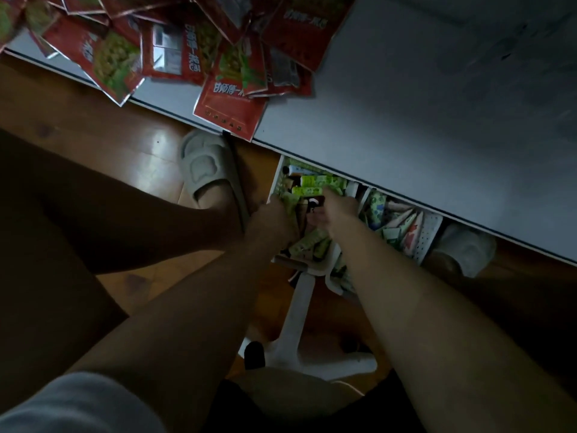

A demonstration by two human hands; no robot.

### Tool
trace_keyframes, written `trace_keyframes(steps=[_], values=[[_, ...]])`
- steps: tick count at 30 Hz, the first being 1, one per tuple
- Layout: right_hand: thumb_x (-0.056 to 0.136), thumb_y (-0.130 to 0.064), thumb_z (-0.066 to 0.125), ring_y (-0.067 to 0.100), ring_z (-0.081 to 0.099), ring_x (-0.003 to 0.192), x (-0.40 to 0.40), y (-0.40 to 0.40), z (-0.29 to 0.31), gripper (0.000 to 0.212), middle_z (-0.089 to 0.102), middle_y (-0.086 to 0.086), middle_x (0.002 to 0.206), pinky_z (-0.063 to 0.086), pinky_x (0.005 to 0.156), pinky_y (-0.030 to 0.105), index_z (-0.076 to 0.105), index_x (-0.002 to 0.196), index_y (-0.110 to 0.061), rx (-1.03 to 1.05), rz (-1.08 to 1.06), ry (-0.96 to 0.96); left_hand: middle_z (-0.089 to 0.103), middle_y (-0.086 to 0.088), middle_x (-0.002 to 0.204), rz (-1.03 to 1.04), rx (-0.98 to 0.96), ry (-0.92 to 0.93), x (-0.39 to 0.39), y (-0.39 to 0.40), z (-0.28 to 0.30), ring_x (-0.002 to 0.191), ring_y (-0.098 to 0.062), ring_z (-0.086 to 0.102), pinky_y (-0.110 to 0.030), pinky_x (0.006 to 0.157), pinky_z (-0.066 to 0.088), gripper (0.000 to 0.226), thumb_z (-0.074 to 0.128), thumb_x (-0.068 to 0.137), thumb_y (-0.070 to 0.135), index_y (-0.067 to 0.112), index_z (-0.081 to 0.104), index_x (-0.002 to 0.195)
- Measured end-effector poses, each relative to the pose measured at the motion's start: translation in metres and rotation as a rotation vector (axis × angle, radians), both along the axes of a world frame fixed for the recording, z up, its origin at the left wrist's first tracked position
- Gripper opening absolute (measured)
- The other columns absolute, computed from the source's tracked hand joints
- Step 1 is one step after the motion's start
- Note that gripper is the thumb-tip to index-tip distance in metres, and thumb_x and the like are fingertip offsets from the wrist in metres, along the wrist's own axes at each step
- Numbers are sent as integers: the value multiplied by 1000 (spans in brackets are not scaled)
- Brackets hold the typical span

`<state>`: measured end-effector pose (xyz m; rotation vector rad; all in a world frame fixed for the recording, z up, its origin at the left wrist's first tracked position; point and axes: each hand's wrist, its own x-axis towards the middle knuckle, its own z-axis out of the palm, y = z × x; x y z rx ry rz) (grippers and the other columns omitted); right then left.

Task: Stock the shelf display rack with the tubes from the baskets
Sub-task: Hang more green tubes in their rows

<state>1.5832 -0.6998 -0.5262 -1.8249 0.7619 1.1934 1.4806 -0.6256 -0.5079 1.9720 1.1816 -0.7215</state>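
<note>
Head view: both arms are reaching down under the grey surface (421, 126) into a white basket (276, 179). The left hand (271, 226) is curling around green tubes (315, 182) lying just beyond it; the right hand (338, 207), beside it, is dipping among them, its grip too dim to tell.

Dim, underexposed view from the head camera, with heavy shadow at lower left.

A pale glare patch on the wooden floor (156, 145), up and to the left of the left hand (271, 223), is the brightest reflection. Both hands sit in murk, the right hand (338, 207) slightly lighter. The green tubes (315, 184) just beyond the fingers look soft. The red packets (231, 89) far above the hands smear with blur, and the table edge (374, 179) bows with wide-angle distortion.
</note>
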Motion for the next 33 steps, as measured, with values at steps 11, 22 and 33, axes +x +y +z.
trace_keyframes(steps=[11,22,33], values=[[97,-32,50,34,64,103,2,-15,13,54,57,13,131,56,85,51,37,146,-14,-86,58,-219,57,-15,122,-335,75,-62,-4,-50,-41,82,-30,61,-39,57,44,40,49,101,23,11,37,137],[98,-29,46,20,59,68,31,-56,62,45,58,12,92,54,52,28,44,139,-9,147,53,-137,46,-16,138,-507,81,27,0,-70,-41,126,-35,47,-43,92,49,26,44,101,10,3,56,123],[99,-23,45,26,73,84,34,-81,155,22,71,19,106,58,65,37,52,117,-12,404,155,-120,57,-10,93,287,-558,-233,16,7,76,83,-22,61,-43,75,58,10,55,97,22,13,58,100]])
